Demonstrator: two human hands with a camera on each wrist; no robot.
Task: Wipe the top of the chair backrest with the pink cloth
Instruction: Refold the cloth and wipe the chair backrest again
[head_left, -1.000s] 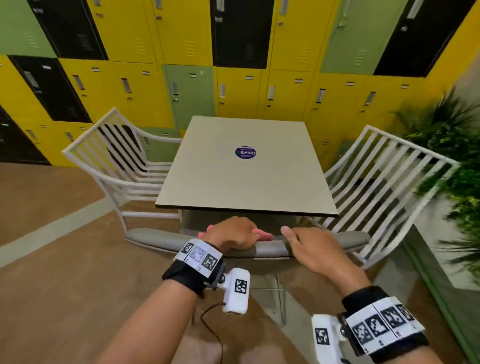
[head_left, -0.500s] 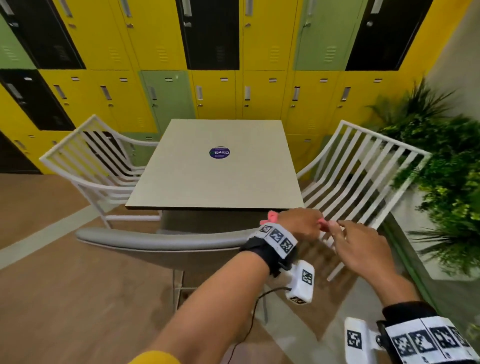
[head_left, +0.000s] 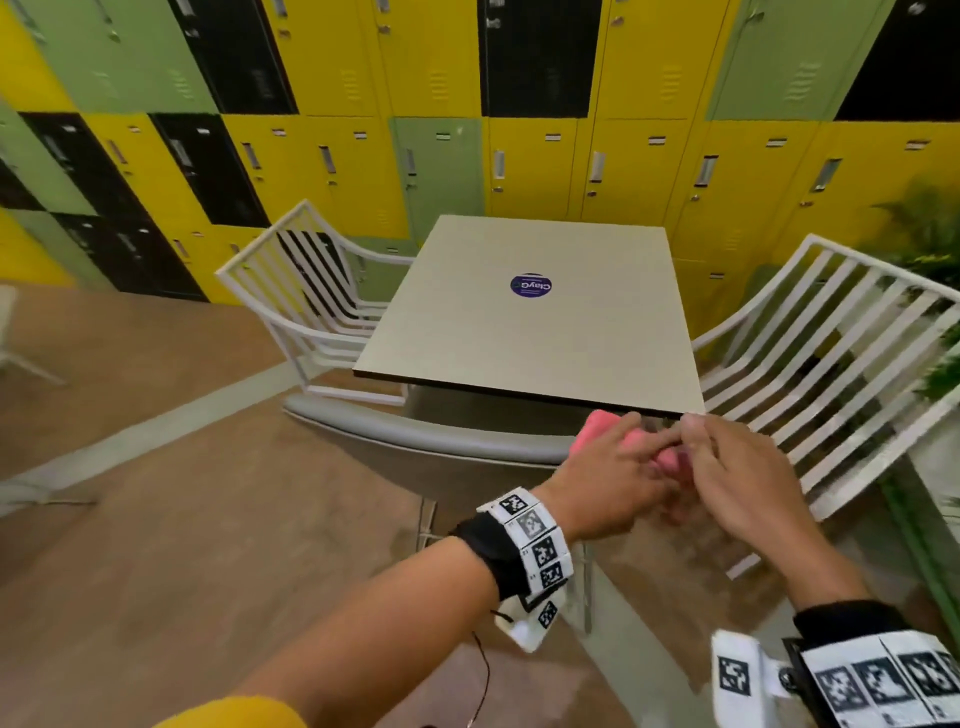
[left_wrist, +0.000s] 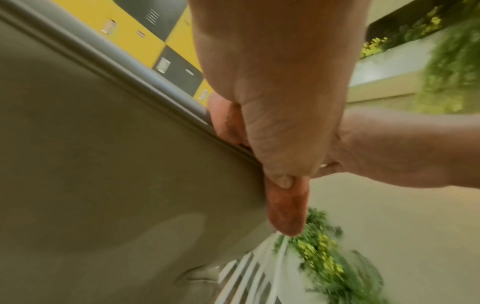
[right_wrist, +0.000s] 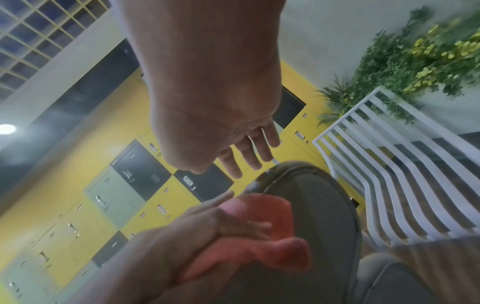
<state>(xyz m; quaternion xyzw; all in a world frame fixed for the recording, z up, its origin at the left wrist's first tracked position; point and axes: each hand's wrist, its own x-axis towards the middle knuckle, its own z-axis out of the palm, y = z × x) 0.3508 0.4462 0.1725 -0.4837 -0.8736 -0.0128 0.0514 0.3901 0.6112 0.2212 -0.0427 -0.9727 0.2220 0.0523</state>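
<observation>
At the right end of the grey chair backrest (head_left: 415, 434), the left hand (head_left: 608, 480) is gripping the pink cloth (head_left: 597, 426), its fingers and thumb curling round the bunched fabric and pressing it against the padded top edge. From the left wrist view, a fold of the cloth (left_wrist: 285, 207) is hanging down below the thumb, over the backrest's (left_wrist: 130, 164) back face. The right hand (head_left: 748, 478) is hovering just beside the left one with its fingers (right_wrist: 255, 152) straight and spread apart, holding nothing; whether its fingertips are touching the cloth (right_wrist: 259, 242) cannot be told, since that spot is blurred. Beyond the backrest, the counter (head_left: 545, 332) is carrying a round blue sticker (head_left: 531, 285) near its middle. White slatted chairs are standing on either side of it, one to the left (head_left: 311, 291) and one to the right (head_left: 831, 364), with yellow, green and black lockers (head_left: 545, 166) lining the wall behind and green plants (head_left: 930, 228) filling the far right corner.
</observation>
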